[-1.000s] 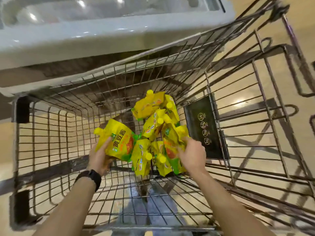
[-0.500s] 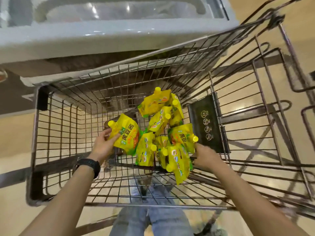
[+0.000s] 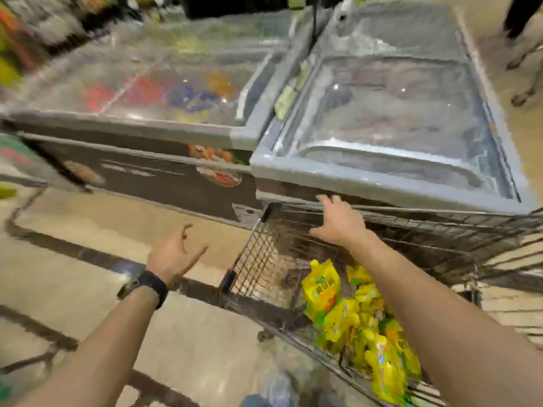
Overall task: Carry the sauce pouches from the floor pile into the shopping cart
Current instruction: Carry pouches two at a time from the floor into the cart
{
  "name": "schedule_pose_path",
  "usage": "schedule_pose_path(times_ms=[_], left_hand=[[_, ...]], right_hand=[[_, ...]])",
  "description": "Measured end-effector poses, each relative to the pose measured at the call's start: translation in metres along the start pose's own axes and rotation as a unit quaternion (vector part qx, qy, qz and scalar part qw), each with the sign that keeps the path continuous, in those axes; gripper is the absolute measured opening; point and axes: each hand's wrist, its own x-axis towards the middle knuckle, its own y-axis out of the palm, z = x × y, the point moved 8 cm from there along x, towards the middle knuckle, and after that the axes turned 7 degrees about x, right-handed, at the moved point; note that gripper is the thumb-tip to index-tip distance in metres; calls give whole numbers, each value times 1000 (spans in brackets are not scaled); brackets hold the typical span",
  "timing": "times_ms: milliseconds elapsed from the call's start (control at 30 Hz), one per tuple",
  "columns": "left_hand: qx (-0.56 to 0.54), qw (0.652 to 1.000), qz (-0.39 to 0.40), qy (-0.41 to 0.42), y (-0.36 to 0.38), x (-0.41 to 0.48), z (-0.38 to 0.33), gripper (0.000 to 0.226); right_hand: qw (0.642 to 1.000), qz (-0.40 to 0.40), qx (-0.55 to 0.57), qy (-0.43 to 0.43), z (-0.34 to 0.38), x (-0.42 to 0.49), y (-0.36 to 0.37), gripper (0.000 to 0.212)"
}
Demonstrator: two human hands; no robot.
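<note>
Both hands are empty. The left hand (image 3: 173,254), with a black watch (image 3: 150,284) on its wrist, hangs over the tan floor (image 3: 88,230) beyond the left edge of the cart (image 3: 255,259), fingers loosely spread. The right hand (image 3: 340,221) reaches out flat with straight, splayed fingers above the cart's far left corner, near the grey rim of a glass-topped freezer (image 3: 382,177); whether it touches is unclear in the blur. The yellow sauce pouches (image 3: 346,318) lie heaped inside the cart, along its near edge.
</note>
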Motion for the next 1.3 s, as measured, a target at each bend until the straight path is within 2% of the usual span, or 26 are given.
schedule_pose_path(times_ms=[100,167,233,333,567,700,833,1033,1300], left_hand=[[42,992,-100,-60,-72,-50,54,69],[48,982,-145,-108,-108,-94,88,67],[81,969,-171,-159,-140,-142,119,68],[128,939,-189,-257,-174,-221,167,75],[142,904,-218,-339,-201,-335,221,79],[161,885,-230,-372,-205,-375,244,80],[166,881,-238,-374,-210,-401,263,76],[179,878,-234,-377,-212,-422,299,76],[181,882,-221,-376,-213,-409,357,78]], right_hand=[[992,-3,-30,-120,92,5,-27,77],[979,-3,-49,-200,154,0,-38,73],[959,-2,-65,-275,218,-16,-43,78],[921,7,-87,-381,310,-60,-44,85],[846,15,-125,-517,433,-159,-13,85],[827,23,-135,-546,468,-206,9,81],[817,26,-142,-559,487,-240,28,83],[821,39,-141,-551,504,-268,53,85],[832,38,-151,-533,542,-257,76,84]])
